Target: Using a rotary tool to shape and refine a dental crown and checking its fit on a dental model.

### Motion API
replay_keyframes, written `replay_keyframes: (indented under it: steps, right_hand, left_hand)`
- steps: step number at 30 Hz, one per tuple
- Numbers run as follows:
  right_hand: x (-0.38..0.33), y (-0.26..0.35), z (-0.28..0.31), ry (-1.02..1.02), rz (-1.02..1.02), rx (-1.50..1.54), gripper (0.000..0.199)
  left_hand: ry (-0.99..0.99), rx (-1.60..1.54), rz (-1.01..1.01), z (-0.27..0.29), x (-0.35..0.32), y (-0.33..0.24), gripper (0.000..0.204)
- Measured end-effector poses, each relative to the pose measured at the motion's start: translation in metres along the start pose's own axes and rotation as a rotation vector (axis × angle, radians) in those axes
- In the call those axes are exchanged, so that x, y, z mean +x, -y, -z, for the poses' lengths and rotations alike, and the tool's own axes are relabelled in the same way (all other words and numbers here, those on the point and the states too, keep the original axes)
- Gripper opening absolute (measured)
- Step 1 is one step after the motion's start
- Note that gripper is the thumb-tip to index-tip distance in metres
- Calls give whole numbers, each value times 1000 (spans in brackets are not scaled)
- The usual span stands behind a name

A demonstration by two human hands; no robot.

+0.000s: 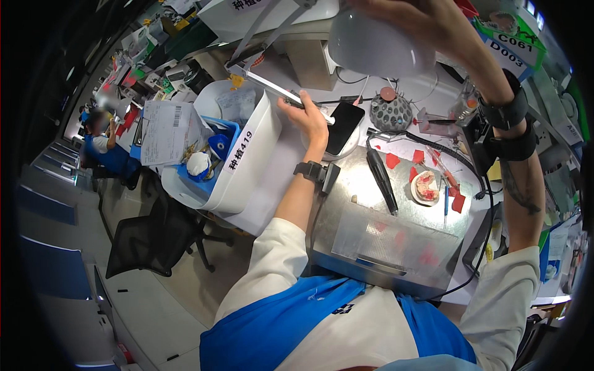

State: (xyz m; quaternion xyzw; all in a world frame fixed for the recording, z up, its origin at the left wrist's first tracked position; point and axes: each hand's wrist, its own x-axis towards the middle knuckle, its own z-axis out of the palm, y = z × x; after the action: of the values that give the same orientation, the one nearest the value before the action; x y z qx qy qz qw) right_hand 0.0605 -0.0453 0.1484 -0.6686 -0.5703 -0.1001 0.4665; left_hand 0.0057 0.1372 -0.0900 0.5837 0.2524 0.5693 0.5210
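Note:
An articulated desk lamp has a white domed shade at the top of the view and a pale metal arm slanting down from the left. My left hand is closed around the lower end of this arm, beside a black phone. Over the top of the shade lies my right hand, its fingers bent across the rim and partly cut off by the picture's edge. Below the shade stands a grey, knobbed bur holder. A dental model with red patches rests on the metal worktop.
A black handpiece with a cord lies on the metal top, among red wax pieces and a blue-handled tool. A clear shield covers the front. Left stands a white bin with papers; beyond are an office chair and a seated person.

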Motion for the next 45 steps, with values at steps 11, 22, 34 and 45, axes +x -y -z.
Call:
replay_keyframes:
  steps: [11, 22, 34, 45]
  right_hand:
    - [-71, -55, -10, -30, -209, 21, 58]
    - [-58, -43, 1, -95, -218, 154, 67]
    - [-63, -47, 8, -4, -189, 181, 72]
    - [-91, -56, 41, -66, -378, -214, 83]
  left_hand:
    - [-44, -4, -13, -20, 0, 10, 49]
    - [429, 40, 229, -1, 6, 20, 44]
    - [878, 423, -32, 77, -3, -38, 50]
    - [1166, 230, -14, 28, -31, -84, 20]
